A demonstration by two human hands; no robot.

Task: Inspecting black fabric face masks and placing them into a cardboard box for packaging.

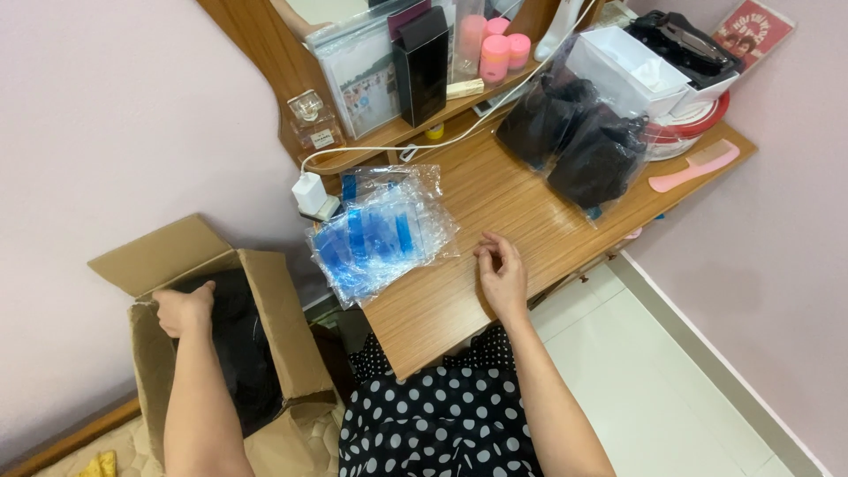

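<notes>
Left hand (181, 311): fingers curled and bunched together, gripping dark black material (238, 353) at the mouth of an open cardboard box (283, 336). How much of the material is pinched cannot be told; the knuckles hide the fingertips. The arm reaches down and left from the body into the box, which sits below table level against the pink wall, flaps folded outward.

Right hand (502, 274): resting on the wooden table (442, 305), fingers loosely bent, thumb and forefinger drawn close at the tips, seemingly holding nothing, though something small there would be hard to see. Palm down, wrist over the table's near edge.

Just left of the right hand, apart from it: a heap of clear plastic bags with blue strips (382, 231), lying flat on the table. Behind the heap, a white charger plug (309, 192) with its white cable running up to the shelf.

Farther back on the table: two clear bags stuffed with black items (574, 132), a white open box (632, 66), a pink comb (693, 166) near the far right corner. On the shelf: a glass perfume bottle (314, 119), a tall black box (421, 62), pink cylinders (495, 49).

Person wears black fabric with white polka dots (442, 415), seated at the table's near corner.
</notes>
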